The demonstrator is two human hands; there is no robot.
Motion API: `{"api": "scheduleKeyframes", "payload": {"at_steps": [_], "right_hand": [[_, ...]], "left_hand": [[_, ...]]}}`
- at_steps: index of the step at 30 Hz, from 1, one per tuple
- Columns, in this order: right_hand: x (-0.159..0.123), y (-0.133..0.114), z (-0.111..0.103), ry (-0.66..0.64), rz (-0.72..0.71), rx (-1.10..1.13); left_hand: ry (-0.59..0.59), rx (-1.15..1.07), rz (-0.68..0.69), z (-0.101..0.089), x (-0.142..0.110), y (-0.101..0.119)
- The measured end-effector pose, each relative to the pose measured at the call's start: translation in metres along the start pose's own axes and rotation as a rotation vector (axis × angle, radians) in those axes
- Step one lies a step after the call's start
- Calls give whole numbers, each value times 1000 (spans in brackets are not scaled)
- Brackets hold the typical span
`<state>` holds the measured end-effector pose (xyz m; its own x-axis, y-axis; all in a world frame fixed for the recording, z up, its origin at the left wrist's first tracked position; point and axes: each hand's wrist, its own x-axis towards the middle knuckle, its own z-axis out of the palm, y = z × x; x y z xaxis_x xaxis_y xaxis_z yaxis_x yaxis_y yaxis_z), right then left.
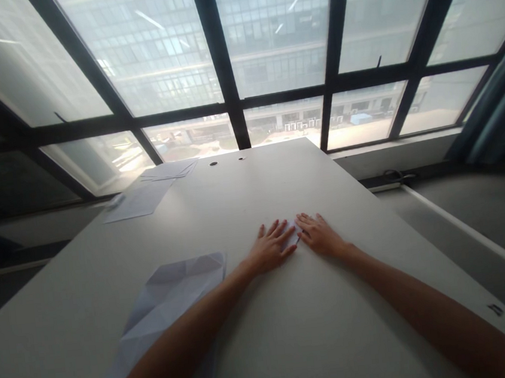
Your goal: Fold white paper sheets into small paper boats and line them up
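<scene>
A small piece of white paper (290,237) lies on the white table (293,317), mostly covered by my hands. My left hand (273,246) rests flat on its left side with the fingers spread. My right hand (320,235) lies at its right edge, palm down, the fingers stretched out. A short dark line shows along the paper between the two hands; I cannot tell whether it is an edge or a shadow. Under and beside my left forearm is a large creased sheet of white paper (173,293).
Flat white sheets (140,199) lie at the table's far left. Two round holes, one a dark grommet (213,163), are near the far edge. A small dark object (495,309) sits by the right edge. Tall framed windows (272,36) stand beyond; a blue curtain (492,109) hangs right.
</scene>
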<state>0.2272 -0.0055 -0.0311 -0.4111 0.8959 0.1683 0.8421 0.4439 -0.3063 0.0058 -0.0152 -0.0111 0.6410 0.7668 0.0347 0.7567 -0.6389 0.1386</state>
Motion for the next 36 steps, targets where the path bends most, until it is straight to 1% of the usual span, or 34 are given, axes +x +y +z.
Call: {"api": "scheduleKeyframes", "payload": {"at_steps": [3,12,36], "right_hand": [[-1,0,0,-33,-17,1],[0,2,4,-23,-11,-4],[0,1,2,-23,-1,11]], "left_hand": [[-5,-2,3,-1,0,0],[-10,-8,-7,-3,-1,0],[-6,-20,-12,-2,0,0]]}}
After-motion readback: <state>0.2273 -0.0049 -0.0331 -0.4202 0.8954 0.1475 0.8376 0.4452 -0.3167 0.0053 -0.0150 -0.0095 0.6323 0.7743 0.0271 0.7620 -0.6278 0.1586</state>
